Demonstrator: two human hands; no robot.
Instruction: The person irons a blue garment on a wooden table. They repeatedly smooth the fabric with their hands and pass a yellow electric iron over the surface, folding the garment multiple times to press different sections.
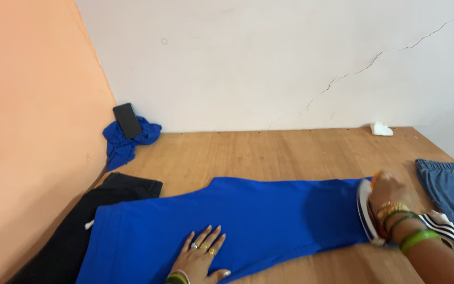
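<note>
A bright blue garment (248, 221) lies spread flat across the wooden table (269, 152), reaching from the near left to the right side. The left hand (202, 257) rests on it palm down, fingers spread, gripping nothing. The right hand (390, 197) is closed around the handle of a clothes iron (366, 213) standing on the garment's right end. A black garment (80, 231) lies under its left edge, grey-blue shorts (453, 194) lie at far right, and a dark phone (127, 120) leans on crumpled blue cloth (127, 139) in the corner.
</note>
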